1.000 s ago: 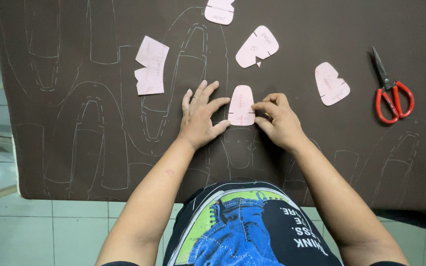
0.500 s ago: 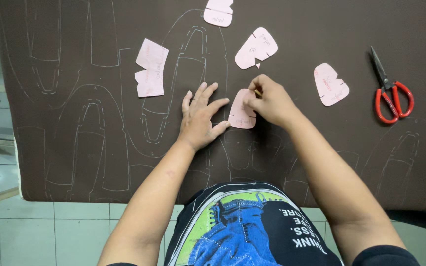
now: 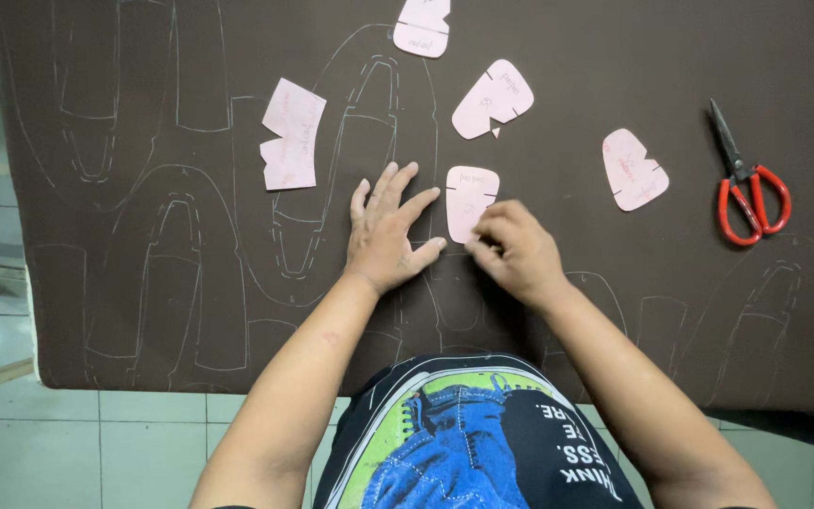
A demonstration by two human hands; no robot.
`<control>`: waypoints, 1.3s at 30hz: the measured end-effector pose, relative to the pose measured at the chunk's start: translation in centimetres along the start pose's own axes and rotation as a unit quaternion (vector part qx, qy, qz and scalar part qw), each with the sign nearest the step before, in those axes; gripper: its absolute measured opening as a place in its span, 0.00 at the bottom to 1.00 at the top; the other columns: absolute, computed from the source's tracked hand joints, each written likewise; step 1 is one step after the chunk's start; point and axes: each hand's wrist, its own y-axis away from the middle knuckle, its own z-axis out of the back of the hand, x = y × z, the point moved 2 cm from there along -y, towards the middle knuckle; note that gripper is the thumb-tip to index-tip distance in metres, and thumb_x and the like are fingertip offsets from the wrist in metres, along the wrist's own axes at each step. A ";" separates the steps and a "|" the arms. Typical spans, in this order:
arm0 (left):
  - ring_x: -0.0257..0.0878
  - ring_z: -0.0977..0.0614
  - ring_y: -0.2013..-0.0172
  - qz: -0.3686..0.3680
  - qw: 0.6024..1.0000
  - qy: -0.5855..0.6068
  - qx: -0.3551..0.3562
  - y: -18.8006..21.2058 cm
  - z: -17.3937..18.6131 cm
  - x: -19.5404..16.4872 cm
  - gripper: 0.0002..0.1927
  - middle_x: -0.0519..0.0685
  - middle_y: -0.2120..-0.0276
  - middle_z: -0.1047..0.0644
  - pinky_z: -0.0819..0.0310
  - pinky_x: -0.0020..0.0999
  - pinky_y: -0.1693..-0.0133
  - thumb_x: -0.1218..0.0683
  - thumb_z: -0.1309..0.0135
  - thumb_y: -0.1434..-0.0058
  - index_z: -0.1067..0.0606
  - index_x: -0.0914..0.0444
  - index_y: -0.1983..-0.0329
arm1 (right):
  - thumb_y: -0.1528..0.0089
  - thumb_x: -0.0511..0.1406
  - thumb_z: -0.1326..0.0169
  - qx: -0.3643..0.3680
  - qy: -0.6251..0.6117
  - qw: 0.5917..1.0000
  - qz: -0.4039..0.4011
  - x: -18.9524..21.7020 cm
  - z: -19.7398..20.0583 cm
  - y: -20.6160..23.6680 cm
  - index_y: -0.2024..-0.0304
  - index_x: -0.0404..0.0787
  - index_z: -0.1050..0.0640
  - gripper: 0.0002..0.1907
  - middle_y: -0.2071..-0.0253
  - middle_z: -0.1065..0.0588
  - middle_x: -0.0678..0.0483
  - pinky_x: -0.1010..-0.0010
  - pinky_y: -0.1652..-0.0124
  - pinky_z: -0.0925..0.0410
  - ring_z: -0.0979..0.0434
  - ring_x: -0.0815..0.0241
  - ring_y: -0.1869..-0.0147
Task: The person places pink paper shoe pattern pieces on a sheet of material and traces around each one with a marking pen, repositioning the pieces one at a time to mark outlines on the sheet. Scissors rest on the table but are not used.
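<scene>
Dark brown material sheet (image 3: 143,94) with chalk outlines under both hands. Left hand (image 3: 388,236) flat, fingers spread wide, gripping nothing, pressing sheet. Right hand (image 3: 515,247) curled, fingertips bunched at lower right edge of pink paper pattern (image 3: 470,200); grip unclear. Pattern lies between both hands' fingers. Red scissors (image 3: 746,184) well right of right fingers.

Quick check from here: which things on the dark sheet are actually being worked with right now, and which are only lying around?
In use:
- left hand, flat on the dark sheet
- right hand, fingertips at the lower edge of the middle pink template

Lying about:
- red-handled scissors, far right
- four other pink templates: top, upper middle, right, left
</scene>
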 end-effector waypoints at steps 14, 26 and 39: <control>0.51 0.46 0.26 0.000 1.000 -0.014 -0.001 -0.2 -0.1 -0.1 0.33 0.52 0.28 0.40 0.64 0.58 0.29 0.40 0.33 0.50 0.24 0.49 0.39 | 0.57 0.42 0.25 0.091 0.049 0.988 -0.112 -2.0 1.4 -3.7 0.38 0.43 0.29 0.45 0.41 0.35 0.46 0.57 0.49 0.29 0.24 0.44 0.45; 0.50 0.45 0.26 0.001 1.000 -0.005 -0.015 -0.1 -0.1 -0.1 0.31 0.51 0.29 0.38 0.63 0.57 0.29 0.41 0.33 0.52 0.23 0.49 0.43 | 0.56 0.41 0.26 0.087 0.042 0.990 -0.106 -1.9 1.4 -3.4 0.37 0.44 0.29 0.45 0.41 0.35 0.47 0.58 0.50 0.28 0.24 0.47 0.47; 0.50 0.45 0.26 -0.004 1.000 -0.015 -0.013 0.0 -0.2 -0.1 0.31 0.51 0.28 0.38 0.63 0.58 0.29 0.40 0.33 0.50 0.22 0.49 0.42 | 0.54 0.41 0.26 0.090 0.034 0.990 -0.102 -1.6 1.6 -3.2 0.36 0.44 0.28 0.44 0.41 0.35 0.48 0.61 0.53 0.28 0.23 0.51 0.50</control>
